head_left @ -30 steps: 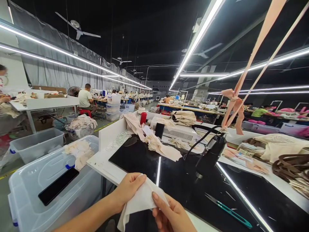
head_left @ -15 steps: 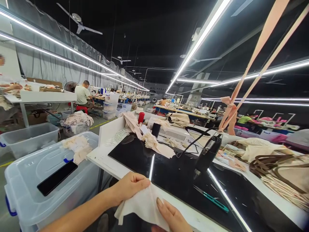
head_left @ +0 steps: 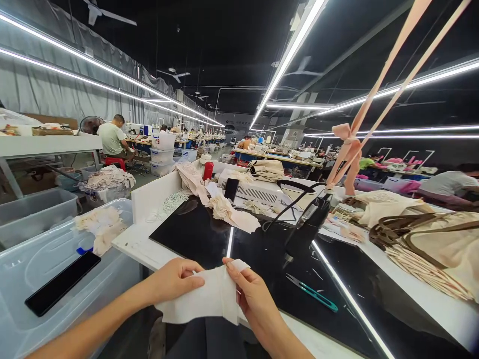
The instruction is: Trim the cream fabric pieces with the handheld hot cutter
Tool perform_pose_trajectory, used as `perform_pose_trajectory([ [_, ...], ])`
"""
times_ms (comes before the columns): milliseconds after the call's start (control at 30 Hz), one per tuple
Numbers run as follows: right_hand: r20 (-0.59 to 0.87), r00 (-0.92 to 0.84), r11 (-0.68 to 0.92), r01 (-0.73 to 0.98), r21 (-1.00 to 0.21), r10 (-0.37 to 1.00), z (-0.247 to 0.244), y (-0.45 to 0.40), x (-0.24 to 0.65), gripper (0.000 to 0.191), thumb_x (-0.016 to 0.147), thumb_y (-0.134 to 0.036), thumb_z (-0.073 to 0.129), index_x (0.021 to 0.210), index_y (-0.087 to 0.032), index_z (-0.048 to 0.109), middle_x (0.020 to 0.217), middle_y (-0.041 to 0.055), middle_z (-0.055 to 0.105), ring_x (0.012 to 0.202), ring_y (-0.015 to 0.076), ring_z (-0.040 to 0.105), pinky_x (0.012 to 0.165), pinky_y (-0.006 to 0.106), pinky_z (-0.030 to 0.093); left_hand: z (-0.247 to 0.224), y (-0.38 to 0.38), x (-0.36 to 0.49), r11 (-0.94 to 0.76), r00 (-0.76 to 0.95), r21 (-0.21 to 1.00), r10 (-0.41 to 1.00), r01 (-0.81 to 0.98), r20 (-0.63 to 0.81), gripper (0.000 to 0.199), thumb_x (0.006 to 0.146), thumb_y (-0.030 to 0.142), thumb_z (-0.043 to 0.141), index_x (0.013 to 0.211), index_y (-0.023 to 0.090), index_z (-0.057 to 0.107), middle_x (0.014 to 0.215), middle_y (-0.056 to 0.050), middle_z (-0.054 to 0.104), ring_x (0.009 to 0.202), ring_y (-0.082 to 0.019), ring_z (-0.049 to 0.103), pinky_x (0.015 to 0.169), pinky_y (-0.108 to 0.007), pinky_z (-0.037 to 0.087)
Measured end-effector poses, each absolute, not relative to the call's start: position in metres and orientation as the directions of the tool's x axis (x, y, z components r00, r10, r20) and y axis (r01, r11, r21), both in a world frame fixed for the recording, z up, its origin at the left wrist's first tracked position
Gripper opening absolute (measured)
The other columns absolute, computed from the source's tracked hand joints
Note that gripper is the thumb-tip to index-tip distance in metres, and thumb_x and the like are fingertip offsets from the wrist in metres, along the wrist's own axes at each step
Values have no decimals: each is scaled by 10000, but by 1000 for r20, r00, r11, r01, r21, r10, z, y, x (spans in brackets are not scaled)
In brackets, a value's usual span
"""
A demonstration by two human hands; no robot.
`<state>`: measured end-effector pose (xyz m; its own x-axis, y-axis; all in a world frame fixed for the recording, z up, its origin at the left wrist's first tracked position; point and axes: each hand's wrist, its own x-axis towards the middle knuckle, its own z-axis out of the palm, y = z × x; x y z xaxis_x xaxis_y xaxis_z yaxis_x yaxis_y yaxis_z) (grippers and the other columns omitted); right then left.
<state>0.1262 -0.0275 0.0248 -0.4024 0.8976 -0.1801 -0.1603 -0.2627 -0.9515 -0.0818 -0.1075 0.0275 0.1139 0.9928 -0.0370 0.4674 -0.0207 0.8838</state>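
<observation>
A cream fabric piece (head_left: 204,299) with a seam or fold near its right end is stretched between my two hands, over the table's front edge. My left hand (head_left: 177,281) pinches its upper left side, thumb on top. At the upper right corner my right hand (head_left: 252,294) grips it between thumb and fingers. On the black table mat (head_left: 258,259) beyond, teal-handled thread snips (head_left: 314,293) lie to the right. A black handheld electric tool (head_left: 309,219) hangs upright from a knotted peach fabric strip (head_left: 352,142), its metal tip close to the mat.
Cream fabric scraps (head_left: 232,212) and a red thread cone (head_left: 208,170) sit at the back. Folded bags with brown straps (head_left: 422,239) are piled at right. At left, a phone (head_left: 63,283) lies on a lidded plastic bin (head_left: 22,259). Co-workers sit farther off.
My right hand has risen from the fabric's lower right side to its upper corner. The fabric is now spread more sideways. The view has shifted right and slightly down.
</observation>
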Motion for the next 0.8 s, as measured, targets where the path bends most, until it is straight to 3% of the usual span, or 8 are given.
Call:
perform_pose_trajectory([
  [100, -131, -348, -191, -142, -971, 928, 29, -4, 126, 609, 560, -593, 931, 940, -130, 816, 526, -62, 477, 484, 73, 370, 440, 209, 270, 36, -90, -95, -73, 61, 790, 997, 609, 45, 264, 879, 386, 551, 865, 183, 720, 789, -6, 639, 725, -170, 561, 639, -244, 394],
  [167, -84, -322, -131, -128, -983, 943, 33, 11, 126, 613, 575, -608, 915, 949, -131, 821, 530, -72, 424, 498, 71, 322, 439, 211, 221, 45, -76, -101, -116, 21, 703, 990, 702, 142, 205, 889, 324, 539, 850, 195, 693, 883, -23, 623, 828, -196, 578, 739, -276, 416],
  [300, 45, -303, 21, -81, -996, 952, 40, 30, 132, 520, 706, -617, 832, 1002, -189, 827, 620, -32, 529, 552, 99, 405, 498, 236, 334, 56, -51, -110, -209, 44, 498, 945, 842, 323, 285, 1000, 262, 400, 1019, 230, 682, 994, -39, 579, 869, -195, 571, 784, -294, 415],
  [433, 162, -375, 188, 34, -982, 913, 30, 30, 152, 306, 779, -540, 799, 862, -249, 843, 830, 40, 738, 751, 192, 625, 726, 296, 510, 43, -44, -118, -428, 378, 101, 869, 898, 318, 316, 1086, 370, 436, 961, 226, 688, 840, -9, 600, 748, -167, 578, 638, -270, 361],
  [533, 189, -515, 289, 121, -950, 836, 13, 20, 170, 166, 828, -425, 771, 831, -277, 846, 946, 63, 793, 914, 256, 716, 882, 334, 555, 28, -49, -118, -512, 474, 93, 840, 854, 264, 399, 1077, 486, 482, 863, 213, 679, 743, 12, 610, 690, -154, 580, 600, -276, 343],
  [633, 259, -684, 552, 250, -796, 683, -2, 9, 187, 222, 919, -233, 656, 1060, -297, 816, 1108, 67, 781, 1009, 231, 740, 930, 319, 586, 24, -50, -103, -530, 459, 127, 812, 839, 360, 477, 1126, 374, 351, 804, 190, 652, 736, -3, 609, 684, -161, 560, 618, -291, 365],
  [733, 277, -767, 738, 348, -578, 579, -3, 4, 200, 348, 904, -132, 674, 1198, -302, 748, 1260, 70, 737, 1118, 213, 731, 987, 285, 587, 25, -41, -76, -587, 471, 191, 771, 787, 428, 370, 1117, 264, 375, 909, 187, 671, 827, -9, 650, 757, -165, 587, 692, -288, 424],
  [800, 288, -782, 786, 375, -492, 553, 4, 2, 210, 371, 880, -166, 740, 1223, -307, 727, 1308, 69, 723, 1136, 224, 735, 984, 269, 597, 24, -31, -57, -646, 509, 206, 727, 735, 461, 224, 1085, 202, 461, 1018, 192, 674, 952, -12, 695, 859, -169, 630, 754, -289, 458],
])
